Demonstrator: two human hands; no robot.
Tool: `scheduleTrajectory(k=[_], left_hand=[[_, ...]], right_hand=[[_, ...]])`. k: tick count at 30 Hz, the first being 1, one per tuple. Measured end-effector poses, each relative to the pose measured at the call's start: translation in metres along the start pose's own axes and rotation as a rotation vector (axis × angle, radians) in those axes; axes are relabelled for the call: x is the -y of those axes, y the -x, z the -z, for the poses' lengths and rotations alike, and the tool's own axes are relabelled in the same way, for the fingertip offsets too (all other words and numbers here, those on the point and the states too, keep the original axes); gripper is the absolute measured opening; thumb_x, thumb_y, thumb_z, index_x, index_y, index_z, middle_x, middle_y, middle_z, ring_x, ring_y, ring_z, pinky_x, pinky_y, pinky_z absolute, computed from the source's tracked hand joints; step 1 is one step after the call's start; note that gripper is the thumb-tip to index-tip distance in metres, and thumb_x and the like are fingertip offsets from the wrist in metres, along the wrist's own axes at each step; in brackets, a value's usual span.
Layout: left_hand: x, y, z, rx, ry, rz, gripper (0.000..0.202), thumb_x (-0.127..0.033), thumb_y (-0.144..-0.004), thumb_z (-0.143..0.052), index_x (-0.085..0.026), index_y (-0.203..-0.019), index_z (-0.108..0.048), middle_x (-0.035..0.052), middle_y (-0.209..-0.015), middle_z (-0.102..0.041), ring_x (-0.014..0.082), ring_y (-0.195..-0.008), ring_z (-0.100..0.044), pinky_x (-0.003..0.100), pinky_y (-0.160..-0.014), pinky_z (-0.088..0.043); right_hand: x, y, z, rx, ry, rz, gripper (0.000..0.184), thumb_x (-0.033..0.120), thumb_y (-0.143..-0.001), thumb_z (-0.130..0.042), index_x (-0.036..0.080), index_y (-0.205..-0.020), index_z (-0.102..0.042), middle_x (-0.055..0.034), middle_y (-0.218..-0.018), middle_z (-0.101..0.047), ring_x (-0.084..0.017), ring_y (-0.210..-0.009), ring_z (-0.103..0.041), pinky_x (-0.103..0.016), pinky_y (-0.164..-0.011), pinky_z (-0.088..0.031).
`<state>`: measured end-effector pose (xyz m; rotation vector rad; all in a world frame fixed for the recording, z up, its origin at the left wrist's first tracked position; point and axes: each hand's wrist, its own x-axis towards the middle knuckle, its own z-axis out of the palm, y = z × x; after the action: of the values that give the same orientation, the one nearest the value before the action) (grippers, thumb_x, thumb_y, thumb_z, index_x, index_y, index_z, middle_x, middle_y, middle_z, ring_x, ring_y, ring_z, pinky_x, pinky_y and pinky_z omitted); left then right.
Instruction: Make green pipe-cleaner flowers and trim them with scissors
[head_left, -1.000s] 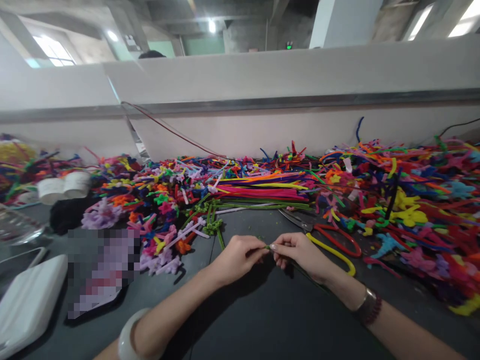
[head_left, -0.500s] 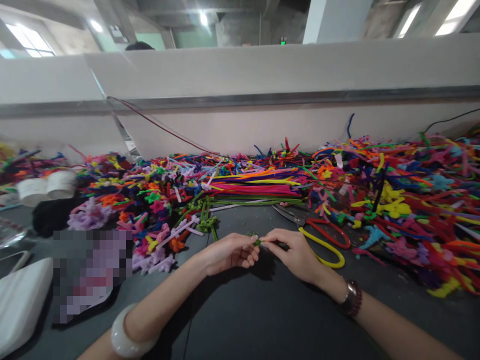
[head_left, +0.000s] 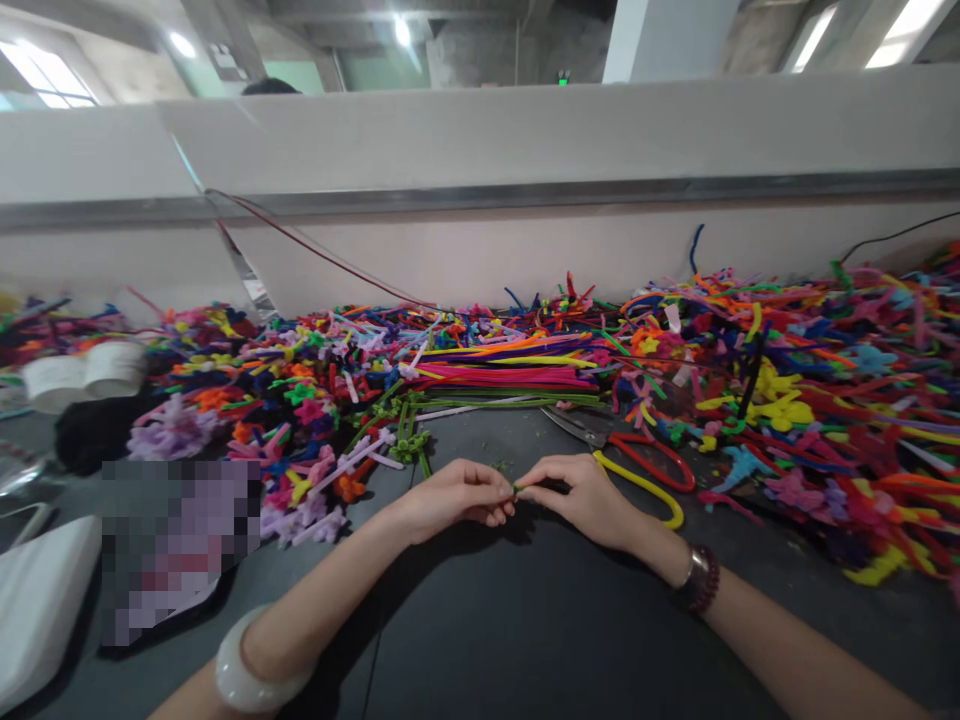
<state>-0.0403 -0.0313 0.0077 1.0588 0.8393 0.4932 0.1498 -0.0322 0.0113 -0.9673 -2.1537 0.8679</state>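
Observation:
My left hand (head_left: 457, 500) and my right hand (head_left: 581, 497) meet over the dark table, their fingertips pinching a short green pipe cleaner (head_left: 516, 488) between them. Most of that piece is hidden by my fingers. Just beyond my right hand lie scissors (head_left: 607, 437) with steel blades and long red and yellow handle loops, not touched by either hand. Near my left hand stands a small bunch of green pipe-cleaner shapes (head_left: 409, 445).
Heaps of multicoloured pipe cleaners and finished shapes cover the table's far side, with a straight bundle (head_left: 502, 372) in the middle. Rolls of white material (head_left: 82, 370), black fluff (head_left: 97, 430) and a white pad (head_left: 37, 600) lie left. A grey partition (head_left: 525, 140) stands behind, with a person's head (head_left: 270, 87) beyond.
My hands have drawn closer, and both now pinch the green piece at the fingertips. The whole scene has shifted slightly left and upward in view.

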Motion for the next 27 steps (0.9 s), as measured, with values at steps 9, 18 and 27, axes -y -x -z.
scheduleTrajectory(k=[9, 18, 27], left_hand=[[-0.0003, 0.0036, -0.0097, -0.217, -0.765, -0.438, 0.022, -0.030, -0.077, -0.046, -0.016, -0.075, -0.063, 0.0026, -0.063, -0.060, 0.0117, -0.056, -0.055, 0.020, -0.056, -0.040], [0.0023, -0.0017, -0.0069, -0.052, -0.135, -0.185, 0.039, -0.047, -0.077, -0.043, -0.010, -0.071, -0.056, 0.0039, -0.065, -0.057, 0.0116, -0.053, -0.055, 0.024, -0.054, -0.046], [0.0042, -0.0015, -0.0047, 0.021, 0.055, -0.111, 0.033, -0.040, -0.076, -0.050, -0.009, -0.065, -0.055, 0.0033, -0.060, -0.055, 0.0092, -0.050, -0.054, 0.020, -0.051, -0.043]], right_hand=[[-0.0022, -0.0043, -0.0064, 0.054, -0.484, -0.459, 0.027, 0.039, -0.063, -0.063, 0.013, -0.063, -0.059, 0.0022, -0.050, -0.054, -0.008, -0.042, -0.049, -0.021, -0.043, -0.041], [0.0023, 0.0001, -0.0061, -0.095, -0.242, -0.245, 0.019, 0.034, -0.073, -0.055, 0.016, -0.070, -0.061, -0.0003, -0.062, -0.060, -0.010, -0.054, -0.053, -0.022, -0.052, -0.042], [0.0012, 0.0003, -0.0055, -0.109, -0.007, -0.008, 0.016, 0.028, -0.078, -0.051, 0.021, -0.083, -0.064, -0.0022, -0.079, -0.065, -0.014, -0.072, -0.059, -0.024, -0.067, -0.043]])
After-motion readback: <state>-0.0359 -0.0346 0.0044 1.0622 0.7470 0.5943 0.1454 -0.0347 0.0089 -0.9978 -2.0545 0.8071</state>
